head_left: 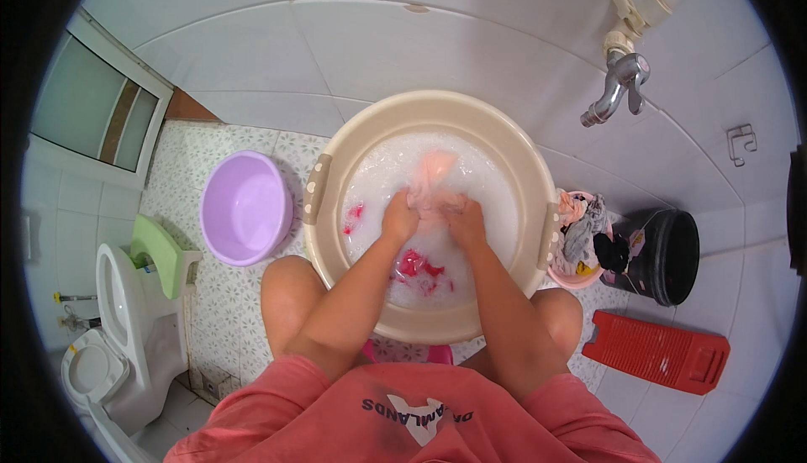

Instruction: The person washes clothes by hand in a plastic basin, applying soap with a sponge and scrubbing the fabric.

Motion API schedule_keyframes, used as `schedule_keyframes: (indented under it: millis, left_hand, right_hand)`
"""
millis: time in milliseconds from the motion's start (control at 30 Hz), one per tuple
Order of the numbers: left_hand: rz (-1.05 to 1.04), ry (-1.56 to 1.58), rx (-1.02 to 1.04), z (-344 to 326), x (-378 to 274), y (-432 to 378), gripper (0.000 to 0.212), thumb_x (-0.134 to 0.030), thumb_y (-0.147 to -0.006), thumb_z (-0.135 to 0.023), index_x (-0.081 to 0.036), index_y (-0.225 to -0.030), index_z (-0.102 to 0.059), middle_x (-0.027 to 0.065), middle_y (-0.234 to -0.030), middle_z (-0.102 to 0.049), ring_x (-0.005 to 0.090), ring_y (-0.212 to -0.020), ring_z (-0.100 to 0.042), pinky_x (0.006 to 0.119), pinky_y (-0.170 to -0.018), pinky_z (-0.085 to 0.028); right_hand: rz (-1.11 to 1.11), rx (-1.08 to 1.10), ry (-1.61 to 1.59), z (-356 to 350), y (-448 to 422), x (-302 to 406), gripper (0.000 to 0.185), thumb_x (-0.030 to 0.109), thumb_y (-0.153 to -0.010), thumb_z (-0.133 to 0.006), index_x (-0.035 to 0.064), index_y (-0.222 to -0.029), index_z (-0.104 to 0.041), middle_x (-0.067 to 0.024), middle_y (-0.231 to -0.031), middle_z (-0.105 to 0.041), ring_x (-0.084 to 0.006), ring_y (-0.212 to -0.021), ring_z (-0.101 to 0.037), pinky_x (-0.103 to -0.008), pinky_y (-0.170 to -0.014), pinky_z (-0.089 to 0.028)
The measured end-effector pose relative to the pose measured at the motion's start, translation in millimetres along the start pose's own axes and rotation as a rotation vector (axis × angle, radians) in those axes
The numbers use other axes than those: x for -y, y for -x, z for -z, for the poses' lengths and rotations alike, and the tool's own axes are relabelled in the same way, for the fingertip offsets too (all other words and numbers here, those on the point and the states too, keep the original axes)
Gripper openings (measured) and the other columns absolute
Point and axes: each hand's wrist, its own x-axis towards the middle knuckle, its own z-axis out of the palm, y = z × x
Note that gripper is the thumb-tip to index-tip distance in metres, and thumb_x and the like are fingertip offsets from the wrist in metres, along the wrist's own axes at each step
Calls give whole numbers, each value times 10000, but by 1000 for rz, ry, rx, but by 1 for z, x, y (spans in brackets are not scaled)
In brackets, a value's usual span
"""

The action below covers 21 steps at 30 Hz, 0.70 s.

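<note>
A large beige plastic washtub [441, 109] stands in front of me, holding sudsy water [488, 167]. Both my hands are at the foam in its middle. My left hand [401, 216] grips one side of a wet pale pink cloth [435, 170], and my right hand [465, 222] grips the other side. Part of this cloth bulges up above the suds; its lower part is hidden in foam. Nearer to me, a red-pink cloth [413, 262] shows through the bubbles. Another small red patch of cloth [357, 211] surfaces at the tub's left.
A purple basin [246, 208] sits on the floor at left, near a green-topped stool [157, 255] and a toilet [116, 299]. To the right are a pink basket of clothes [577, 236], a black bucket [681, 258] and a red washboard [659, 353]. A metal tap [615, 88] juts from the wall.
</note>
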Motion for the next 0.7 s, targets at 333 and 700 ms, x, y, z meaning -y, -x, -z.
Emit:
schedule_keyframes:
  millis: [333, 700]
  left_hand:
    - [279, 1297, 430, -5, -11, -8, 520, -263, -858, -487, -129, -1323, -299, 99, -1223, -458, 239, -1003, -488, 350, -845, -413]
    - [229, 1347, 1090, 35, -38, -11, 571, -476, -908, -248, -37, -1213, -448, 140, -1088, -539, 233, -954, -523, 355, -844, -419]
  right_hand:
    - [89, -168, 236, -56, 45, 87, 303, 295, -765, -577, 50, -944, -587, -193, -923, -588, -363, -872, -563, -431, -774, -435]
    - [331, -161, 1059, -65, 36, 123, 297, 275, -827, -448, 25, -813, -608, -186, -736, -616, -320, -687, -622, -433, -629, -493]
